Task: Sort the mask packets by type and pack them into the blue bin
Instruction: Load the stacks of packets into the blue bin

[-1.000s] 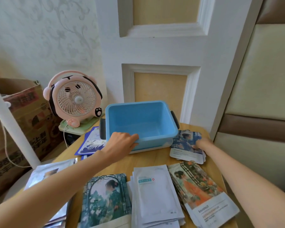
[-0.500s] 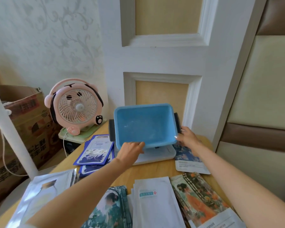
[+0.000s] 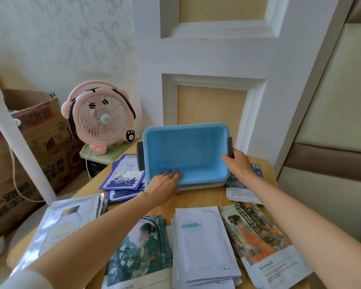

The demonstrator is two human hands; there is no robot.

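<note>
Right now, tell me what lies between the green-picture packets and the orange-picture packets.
In the head view, a stack of white packets lies between the green-picture packets and the orange-picture packets, close against both.

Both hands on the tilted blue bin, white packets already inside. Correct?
No. The head view shows the blue bin empty; the white packets lie stacked on the table in front of it. The left hand and right hand do hold it tilted.

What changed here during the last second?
The blue bin was tipped up, its opening now toward the camera. The right hand left the dark portrait packet and took the bin's right handle. The left hand stays on the near rim; packet stacks unmoved.
</note>
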